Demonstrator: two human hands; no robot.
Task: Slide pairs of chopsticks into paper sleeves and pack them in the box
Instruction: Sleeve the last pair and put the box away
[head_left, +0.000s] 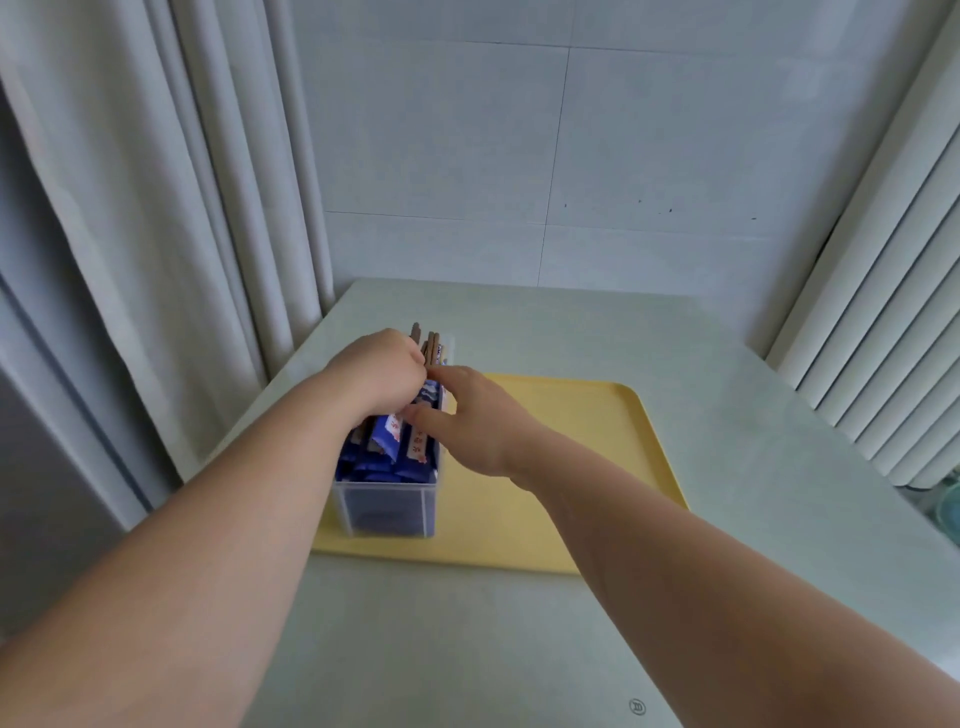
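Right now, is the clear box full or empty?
Full: blue sleeves fill the clear box to its rim, and some stick out above it.

- A pale grey-green table (753, 467) stands in the corner.
- A yellow tray (571, 441) lies flat on it, a little left of centre.
- A small round mark (637, 706) sits near its front edge.

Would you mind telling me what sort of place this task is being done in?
Probably a room in a home or a small staged workspace, indoors: a pale table set against a tiled wall, grey curtains at the left, and a yellow tray holding a clear box of sleeved chopsticks.
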